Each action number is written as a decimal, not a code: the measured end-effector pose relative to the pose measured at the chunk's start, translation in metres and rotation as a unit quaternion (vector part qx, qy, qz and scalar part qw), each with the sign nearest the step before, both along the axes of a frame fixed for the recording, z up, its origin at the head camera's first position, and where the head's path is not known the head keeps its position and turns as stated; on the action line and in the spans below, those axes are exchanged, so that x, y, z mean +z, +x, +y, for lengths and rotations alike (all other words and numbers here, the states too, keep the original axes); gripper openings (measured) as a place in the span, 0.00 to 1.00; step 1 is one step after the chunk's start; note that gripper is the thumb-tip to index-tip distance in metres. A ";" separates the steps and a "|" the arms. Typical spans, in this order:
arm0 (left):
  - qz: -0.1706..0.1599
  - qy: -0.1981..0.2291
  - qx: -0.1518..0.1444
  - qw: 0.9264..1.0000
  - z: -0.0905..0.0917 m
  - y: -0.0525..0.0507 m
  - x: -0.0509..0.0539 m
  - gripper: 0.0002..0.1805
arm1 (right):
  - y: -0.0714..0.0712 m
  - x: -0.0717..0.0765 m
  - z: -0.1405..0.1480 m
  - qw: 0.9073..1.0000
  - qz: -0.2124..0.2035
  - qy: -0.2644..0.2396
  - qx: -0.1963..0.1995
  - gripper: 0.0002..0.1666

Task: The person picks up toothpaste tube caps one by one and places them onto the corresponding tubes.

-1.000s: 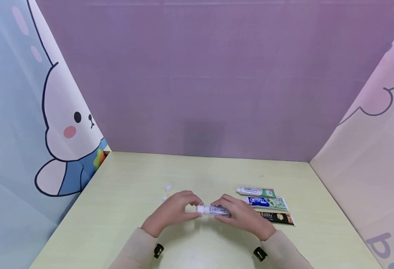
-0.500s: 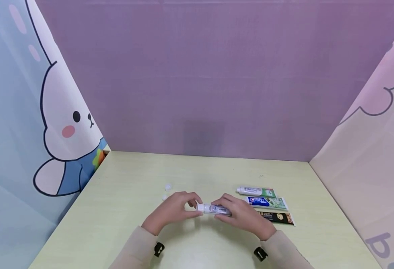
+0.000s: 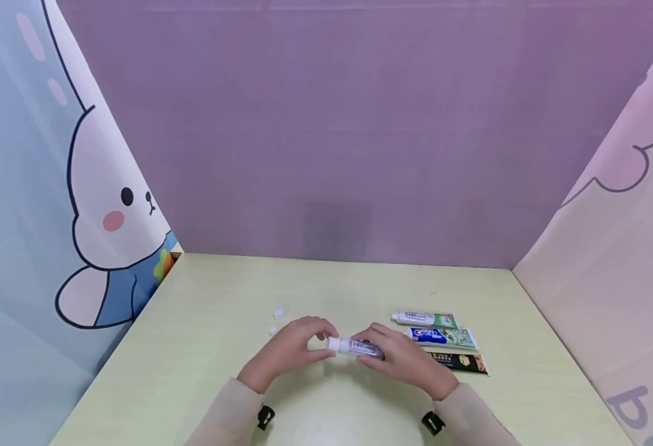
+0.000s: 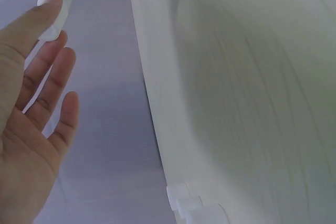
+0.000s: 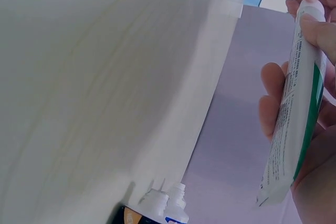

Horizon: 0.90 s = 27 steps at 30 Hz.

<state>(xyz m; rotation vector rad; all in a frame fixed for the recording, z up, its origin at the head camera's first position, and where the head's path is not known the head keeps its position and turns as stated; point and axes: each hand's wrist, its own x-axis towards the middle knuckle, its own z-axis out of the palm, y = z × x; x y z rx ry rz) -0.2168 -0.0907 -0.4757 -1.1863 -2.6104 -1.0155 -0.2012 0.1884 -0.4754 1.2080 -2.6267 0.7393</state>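
Observation:
A white toothpaste tube (image 3: pixel 358 347) with a green stripe is held above the table, its white cap (image 3: pixel 333 344) pointing left. The left hand (image 3: pixel 293 348) pinches the cap between thumb and fingertips; in the left wrist view that hand's (image 4: pixel 31 114) other fingers are spread loosely. Around the tube's body curls the right hand (image 3: pixel 401 358), and in the right wrist view its thumb lies near the tube's (image 5: pixel 299 114) neck.
Right of the hands lie a white-and-green tube (image 3: pixel 424 319), a blue-and-green tube (image 3: pixel 443 337) and a black tube (image 3: pixel 460 362), side by side. Small white caps (image 3: pixel 279 312) (image 4: pixel 207 214) lie beyond the left hand. A purple backdrop (image 3: pixel 332 136) stands behind the table (image 3: pixel 220 285).
The tube has tilted slightly, its body end a little lower relative to the cap. Both hands keep nearly the same places and holds.

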 end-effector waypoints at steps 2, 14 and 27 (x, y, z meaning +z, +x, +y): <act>0.009 0.008 -0.005 1.000 0.001 0.000 -0.001 0.16 | 0.000 0.001 0.000 1.000 0.000 0.001 -0.002 0.21; -0.002 0.041 -0.013 0.999 0.001 0.002 -0.002 0.10 | 0.002 0.003 -0.001 1.000 0.000 0.009 -0.014 0.20; -0.077 0.010 0.005 0.997 -0.001 0.000 -0.001 0.14 | 0.002 0.003 -0.002 1.000 -0.008 0.010 -0.019 0.20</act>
